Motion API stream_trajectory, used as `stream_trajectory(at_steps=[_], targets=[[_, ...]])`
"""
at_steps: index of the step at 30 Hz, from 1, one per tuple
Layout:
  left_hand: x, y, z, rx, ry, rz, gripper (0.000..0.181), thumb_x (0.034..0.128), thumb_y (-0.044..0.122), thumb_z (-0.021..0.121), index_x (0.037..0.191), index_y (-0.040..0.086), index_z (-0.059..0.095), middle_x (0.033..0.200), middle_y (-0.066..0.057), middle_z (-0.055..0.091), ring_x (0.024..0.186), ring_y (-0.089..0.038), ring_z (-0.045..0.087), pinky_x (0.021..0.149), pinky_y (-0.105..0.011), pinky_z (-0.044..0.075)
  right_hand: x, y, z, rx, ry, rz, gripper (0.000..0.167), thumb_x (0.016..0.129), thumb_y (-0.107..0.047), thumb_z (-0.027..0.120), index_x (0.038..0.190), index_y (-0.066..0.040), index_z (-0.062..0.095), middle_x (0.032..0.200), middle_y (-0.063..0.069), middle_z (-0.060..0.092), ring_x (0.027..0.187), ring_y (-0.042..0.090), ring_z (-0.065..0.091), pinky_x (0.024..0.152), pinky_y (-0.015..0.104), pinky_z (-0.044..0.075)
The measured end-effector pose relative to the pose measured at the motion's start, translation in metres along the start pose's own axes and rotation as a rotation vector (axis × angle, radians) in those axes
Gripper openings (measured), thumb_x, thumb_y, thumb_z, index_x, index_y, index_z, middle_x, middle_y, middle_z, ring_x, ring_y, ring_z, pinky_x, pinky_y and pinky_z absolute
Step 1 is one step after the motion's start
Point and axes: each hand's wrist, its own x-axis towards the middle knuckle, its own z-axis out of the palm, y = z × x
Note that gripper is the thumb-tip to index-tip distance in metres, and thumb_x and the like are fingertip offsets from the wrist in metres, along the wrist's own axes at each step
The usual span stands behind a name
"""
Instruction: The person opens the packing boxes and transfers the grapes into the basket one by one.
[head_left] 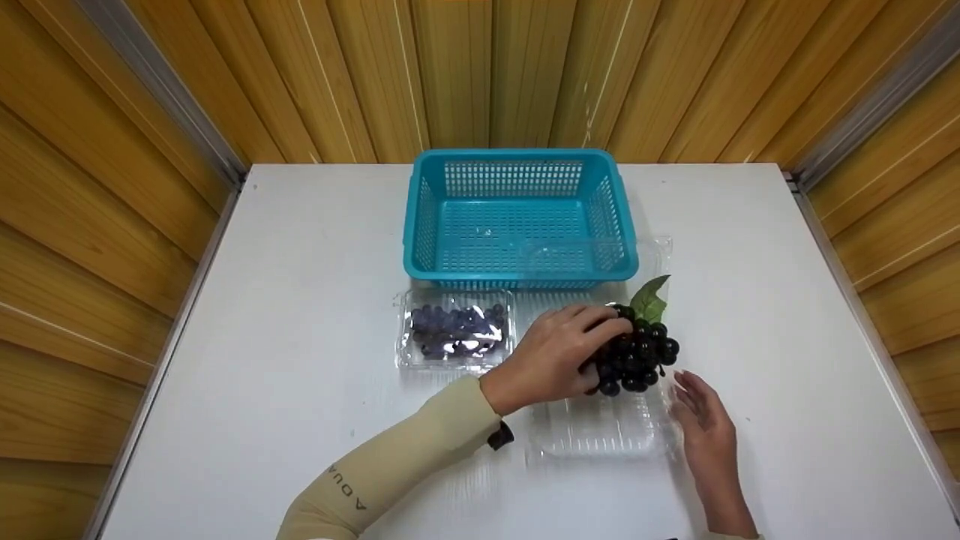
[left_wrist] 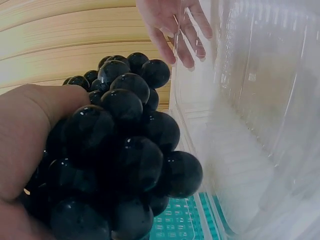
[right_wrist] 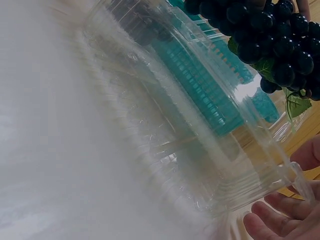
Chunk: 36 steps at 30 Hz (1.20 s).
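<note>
Grapes point(head_left: 637, 360) aloft, container point(head_left: 592, 431) open — near basket rim point(head_left: 465, 276)

Your head view faces forward and down; your close, tilted wrist views share grapes point(left_wrist: 137, 162) and open box point(right_wrist: 190, 145).

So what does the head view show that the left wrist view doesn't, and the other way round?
Only the head view: the small packed box, the green leaf and the pale sleeve.

Only the left wrist view: a close-up of the grape bunch from the wrist side.

Both: the left hand holding that bunch, the right hand, the larger clear box, the blue basket and the wooden wall.
</note>
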Motion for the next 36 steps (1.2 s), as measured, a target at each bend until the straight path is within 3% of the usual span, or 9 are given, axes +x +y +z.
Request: stream_trajectory(at_steps=[7, 14, 20, 27, 36], targets=[[0.001, -0.001, 0.003, -0.008, 0.064, 0.013, 0.054, 0.0760, 0.020, 0.072, 0.127, 0.021, 0.058, 0.129, 0.005, 0.061, 0.121, -0.012, 0.056, 0.102, -0.027, 0.047, -0.001, 0.002, 0.001, 0.043, 0.003, 0.007, 0.047, 0.100, -0.006, 0.048, 0.146, -0.003, 0.038, 0.130, -0.013, 0.051, 0.116, -0.009, 0.051, 0.092, 0.005, 0.042], [0.002, -0.001, 0.002, -0.022, 0.104, 0.009, 0.049, 0.0754, 0.018, 0.070, 0.124, 0.020, 0.060, 0.124, 0.005, 0.064, 0.118, -0.012, 0.058, 0.102, -0.025, 0.046, -0.001, 0.001, 0.001, 0.011, -0.001, 0.030, 0.047, 0.100, -0.008, 0.047, 0.146, -0.005, 0.037, 0.135, -0.005, 0.049, 0.116, -0.012, 0.049, 0.092, 0.004, 0.042], [0.003, -0.001, 0.000, -0.028, 0.136, -0.003, 0.048, 0.0758, 0.018, 0.068, 0.123, 0.019, 0.061, 0.124, 0.004, 0.064, 0.118, -0.011, 0.058, 0.100, -0.025, 0.048, 0.000, 0.001, -0.001, 0.032, -0.006, 0.034, 0.047, 0.100, -0.009, 0.048, 0.145, -0.004, 0.037, 0.132, -0.012, 0.050, 0.116, -0.012, 0.049, 0.091, 0.005, 0.043], [0.004, -0.001, -0.006, -0.038, 0.202, -0.011, 0.046, 0.0756, 0.017, 0.067, 0.121, 0.020, 0.063, 0.122, 0.005, 0.064, 0.116, -0.011, 0.058, 0.098, -0.025, 0.049, 0.002, -0.002, -0.002, 0.017, -0.017, 0.048, 0.047, 0.101, -0.012, 0.048, 0.146, -0.005, 0.037, 0.143, 0.004, 0.045, 0.117, -0.011, 0.048, 0.091, 0.005, 0.043], [0.003, -0.002, -0.013, -0.080, 0.237, -0.028, 0.044, 0.0785, 0.019, 0.068, 0.122, 0.018, 0.062, 0.126, 0.001, 0.063, 0.120, -0.013, 0.056, 0.103, -0.026, 0.046, 0.002, -0.007, -0.005, -0.019, 0.007, 0.019, 0.045, 0.100, -0.011, 0.048, 0.144, -0.004, 0.040, 0.142, 0.007, 0.048, 0.116, -0.011, 0.050, 0.090, 0.005, 0.043]])
